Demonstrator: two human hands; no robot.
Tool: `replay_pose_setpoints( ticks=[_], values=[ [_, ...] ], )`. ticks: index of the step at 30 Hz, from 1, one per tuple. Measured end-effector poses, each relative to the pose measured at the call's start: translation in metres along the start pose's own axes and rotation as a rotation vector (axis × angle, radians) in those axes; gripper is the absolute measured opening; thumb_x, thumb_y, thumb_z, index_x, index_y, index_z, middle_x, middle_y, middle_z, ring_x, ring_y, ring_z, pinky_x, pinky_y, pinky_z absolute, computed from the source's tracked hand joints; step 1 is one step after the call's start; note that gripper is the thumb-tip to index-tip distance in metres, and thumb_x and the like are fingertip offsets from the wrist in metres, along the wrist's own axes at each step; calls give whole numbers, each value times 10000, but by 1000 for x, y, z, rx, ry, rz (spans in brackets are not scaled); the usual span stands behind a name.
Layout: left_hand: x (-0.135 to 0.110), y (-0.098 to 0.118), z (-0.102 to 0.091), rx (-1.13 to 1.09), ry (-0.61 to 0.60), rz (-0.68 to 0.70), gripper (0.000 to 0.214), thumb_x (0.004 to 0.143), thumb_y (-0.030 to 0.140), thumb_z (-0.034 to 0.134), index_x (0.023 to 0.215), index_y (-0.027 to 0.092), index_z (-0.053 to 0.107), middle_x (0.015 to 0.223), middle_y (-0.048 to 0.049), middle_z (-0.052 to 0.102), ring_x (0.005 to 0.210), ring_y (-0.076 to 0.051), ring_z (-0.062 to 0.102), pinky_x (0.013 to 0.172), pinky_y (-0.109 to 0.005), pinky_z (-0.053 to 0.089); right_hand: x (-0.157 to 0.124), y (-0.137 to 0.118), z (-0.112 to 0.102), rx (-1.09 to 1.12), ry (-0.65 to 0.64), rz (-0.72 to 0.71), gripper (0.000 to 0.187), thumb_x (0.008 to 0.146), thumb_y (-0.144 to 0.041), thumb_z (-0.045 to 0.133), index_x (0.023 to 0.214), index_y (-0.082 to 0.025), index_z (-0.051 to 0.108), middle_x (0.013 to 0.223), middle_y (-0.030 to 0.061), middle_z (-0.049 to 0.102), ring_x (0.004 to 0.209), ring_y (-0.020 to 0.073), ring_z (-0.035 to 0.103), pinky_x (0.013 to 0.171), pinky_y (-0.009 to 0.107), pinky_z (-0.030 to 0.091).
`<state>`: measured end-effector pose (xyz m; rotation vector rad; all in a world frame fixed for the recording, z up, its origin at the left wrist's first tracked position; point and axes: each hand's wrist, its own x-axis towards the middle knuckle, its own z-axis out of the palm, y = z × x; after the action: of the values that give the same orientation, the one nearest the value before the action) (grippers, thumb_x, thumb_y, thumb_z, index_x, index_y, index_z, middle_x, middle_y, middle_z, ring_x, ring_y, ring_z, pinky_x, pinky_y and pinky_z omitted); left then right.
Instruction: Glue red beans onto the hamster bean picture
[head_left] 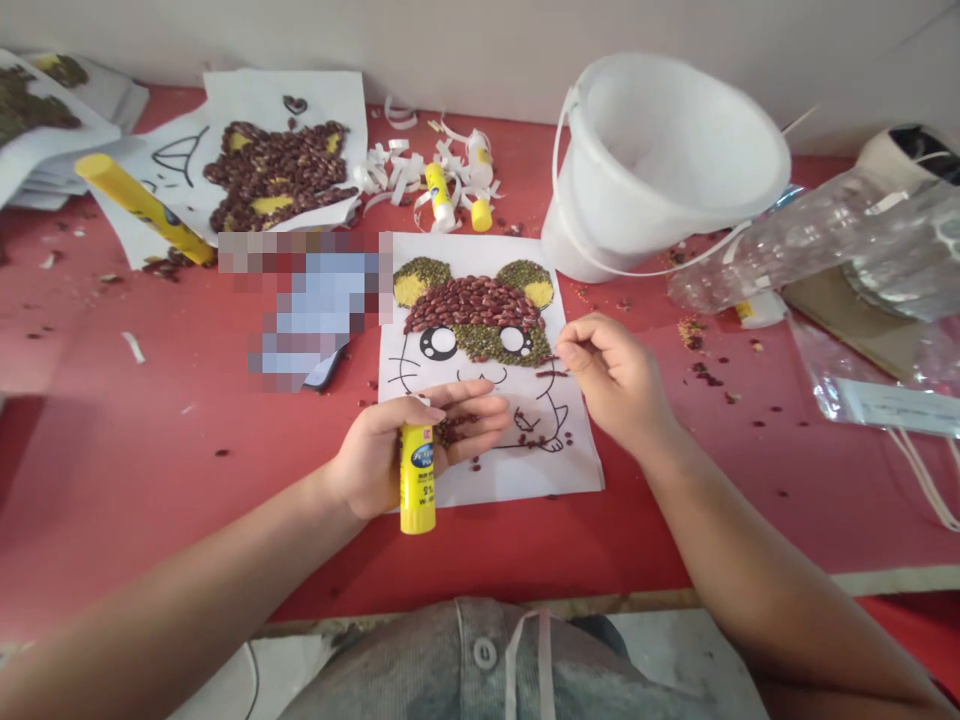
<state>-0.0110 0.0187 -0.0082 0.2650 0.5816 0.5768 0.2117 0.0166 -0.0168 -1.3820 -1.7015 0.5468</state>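
My left hand [375, 450] is palm up over the lower left of a hamster drawing [581, 465]. Its thumb presses a yellow glue stick [417, 485] upright against the hand, and several dark red beans [452, 430] lie in the curled palm. With thumb and forefinger pinched, my right hand [619, 385] is at the drawing's right edge, beside a whisker lined with red beans [552, 374]. Anything in that pinch is too small to make out. Red beans [480, 300] cover the hamster's forehead; green grains [480, 345] lie around the eyes and on the ears.
A white bucket [600, 200] stands behind my right hand, with plastic bottles [795, 235] further right. A blurred phone [319, 310] lies left of the drawing. Behind are a bean-covered picture [281, 165], an upright yellow glue stick [146, 210], paper scraps [394, 170] and another glue stick [437, 190].
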Motion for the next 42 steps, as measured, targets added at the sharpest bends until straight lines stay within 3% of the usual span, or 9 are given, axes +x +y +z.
replay_pose_setpoints(
  ticks=[3, 7, 12, 16, 21, 26, 34, 42],
  values=[
    [1, -1, -1, -46, -43, 21, 482, 606, 163, 534, 1060, 60, 656, 1117, -157, 684, 1120, -266, 593, 1022, -397, 396, -2, -4, 2, -2, -50, -55, 251, 922, -238, 410, 724, -202, 561, 708, 6, 572, 667, 124, 542, 628, 270, 433],
    [2, -2, -1, -68, -52, 33, 541, 592, 187, 510, 1101, 46, 628, 1164, -168, 658, 1206, -283, 524, 1075, -416, 311, -7, -12, 9, -18, -110, -138, 179, 901, -227, 471, 751, -206, 567, 729, 12, 582, 708, 137, 563, 642, 282, 453],
    [3, -2, -2, -66, -7, 54, 565, 553, 210, 517, 1086, 59, 628, 1094, -152, 679, 1162, -271, 535, 1064, -391, 299, -13, -22, 23, -2, -229, -350, 86, 871, -155, 509, 860, -202, 581, 807, 34, 599, 748, 137, 579, 656, 276, 498],
    [3, -2, 0, -35, 16, 54, 545, 543, 219, 509, 1054, 80, 637, 1043, -131, 682, 1104, -258, 539, 1003, -370, 335, -16, -24, 32, -46, -261, -409, 131, 875, -139, 492, 900, -206, 601, 828, 49, 617, 809, 164, 601, 717, 322, 526],
    [2, -2, 3, -12, 26, 14, 589, 523, 225, 493, 1081, 93, 625, 961, -99, 673, 1064, -241, 528, 948, -336, 348, -18, -28, 36, -80, -277, -428, 143, 875, -141, 489, 924, -204, 608, 850, 56, 636, 845, 183, 610, 761, 356, 520],
    [2, -4, 4, -20, 52, -28, 659, 482, 231, 511, 1116, 78, 605, 845, -75, 657, 831, -204, 555, 827, -325, 395, -20, -33, 39, -149, -252, -431, 108, 856, -143, 519, 875, -194, 612, 810, 49, 637, 782, 178, 592, 711, 340, 486],
    [5, -6, 9, 54, -71, -24, 646, 500, 229, 496, 1125, 106, 602, 783, -66, 658, 788, -217, 605, 741, -321, 462, -21, -40, 41, -150, -333, -316, 103, 836, -118, 512, 793, -199, 559, 890, 61, 657, 862, 198, 602, 774, 375, 454],
    [4, -10, 3, 266, -29, 39, 277, 633, 129, 568, 895, 124, 658, 795, -62, 701, 798, -180, 658, 769, -288, 518, -18, -42, 32, 70, -147, -222, 80, 885, -166, 467, 837, -212, 511, 791, 16, 538, 724, 134, 520, 627, 276, 428]
  ],
)
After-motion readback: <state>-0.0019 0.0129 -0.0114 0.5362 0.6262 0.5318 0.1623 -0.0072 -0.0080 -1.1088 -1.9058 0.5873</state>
